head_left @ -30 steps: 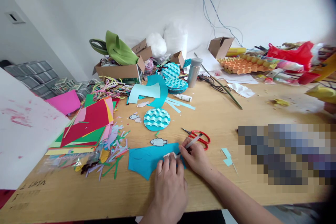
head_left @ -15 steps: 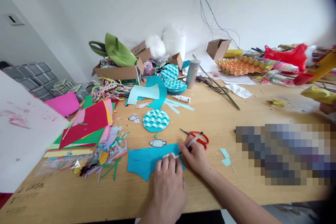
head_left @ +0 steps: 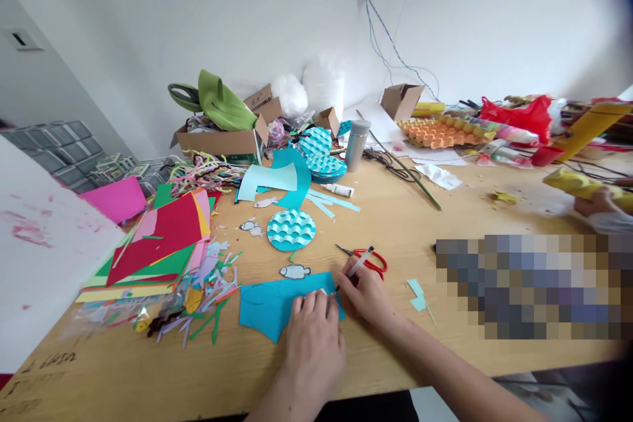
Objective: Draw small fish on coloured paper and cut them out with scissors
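Note:
Blue paper (head_left: 264, 310) with a faint drawn outline lies at the table's front. My left hand (head_left: 316, 336) presses flat on its right part, fingers extended over a small white piece that is mostly covered. A pen (head_left: 361, 261) is gripped in my right hand (head_left: 363, 293), its tip down on the paper's right end beside my left fingertips. Red-handled scissors (head_left: 374, 264) lie just behind my right hand. A paper fish (head_left: 295, 271) rests at the blue paper's back edge, and a round wavy turquoise disc (head_left: 291, 230) lies farther back.
Coloured sheets (head_left: 173, 231) and paper strips (head_left: 217, 303) are heaped at left. Farther back stand a full cardboard box (head_left: 222, 142) and a grey bottle (head_left: 357, 145). At the right, another person's hand (head_left: 598, 203) holds something yellow. Small light-blue scraps (head_left: 417, 295) lie right of my forearm.
The view has shifted slightly. My left fingers have drawn back a little and cover more of the white piece. The pen is still in my right hand. The other person's hand shows more fully.

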`<state>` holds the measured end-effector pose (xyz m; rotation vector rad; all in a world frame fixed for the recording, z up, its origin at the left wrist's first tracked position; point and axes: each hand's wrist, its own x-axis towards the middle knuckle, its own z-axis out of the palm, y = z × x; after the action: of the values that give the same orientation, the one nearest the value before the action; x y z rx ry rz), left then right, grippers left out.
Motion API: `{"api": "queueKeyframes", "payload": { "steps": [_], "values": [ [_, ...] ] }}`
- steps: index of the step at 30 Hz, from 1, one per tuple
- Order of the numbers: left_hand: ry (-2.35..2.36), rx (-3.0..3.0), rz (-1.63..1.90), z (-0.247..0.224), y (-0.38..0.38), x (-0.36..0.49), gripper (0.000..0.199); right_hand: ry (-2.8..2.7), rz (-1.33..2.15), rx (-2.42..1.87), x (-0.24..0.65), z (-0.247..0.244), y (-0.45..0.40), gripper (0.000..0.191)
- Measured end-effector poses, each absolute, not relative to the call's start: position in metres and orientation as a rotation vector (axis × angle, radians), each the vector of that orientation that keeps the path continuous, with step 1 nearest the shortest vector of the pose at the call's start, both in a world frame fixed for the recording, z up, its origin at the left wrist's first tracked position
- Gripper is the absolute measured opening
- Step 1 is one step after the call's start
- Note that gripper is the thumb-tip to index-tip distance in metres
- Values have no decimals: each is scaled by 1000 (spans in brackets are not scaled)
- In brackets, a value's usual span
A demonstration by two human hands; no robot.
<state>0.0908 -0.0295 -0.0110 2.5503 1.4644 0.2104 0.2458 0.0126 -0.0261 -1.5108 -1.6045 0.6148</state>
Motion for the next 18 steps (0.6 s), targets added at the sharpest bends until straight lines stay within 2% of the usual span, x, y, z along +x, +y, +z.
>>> {"api": "queueKeyframes", "payload": {
  "steps": [4, 8, 12, 18],
  "values": [
    [1428, 2537, 195, -6, -24, 88, 38, -1435, 823, -1510, 246, -29, 2, 24],
    [1396, 2552, 177, -6, -21, 86, 41, -1170, 1034, -1494, 242, -36, -7, 36],
    [1384, 2573, 159, -5, -20, 85, 44, -1077, 1048, -1483, 239, -33, -10, 44],
    [1392, 2582, 132, -3, -20, 86, 41, -1083, 1017, -1492, 239, -29, -10, 44]
  ]
}}
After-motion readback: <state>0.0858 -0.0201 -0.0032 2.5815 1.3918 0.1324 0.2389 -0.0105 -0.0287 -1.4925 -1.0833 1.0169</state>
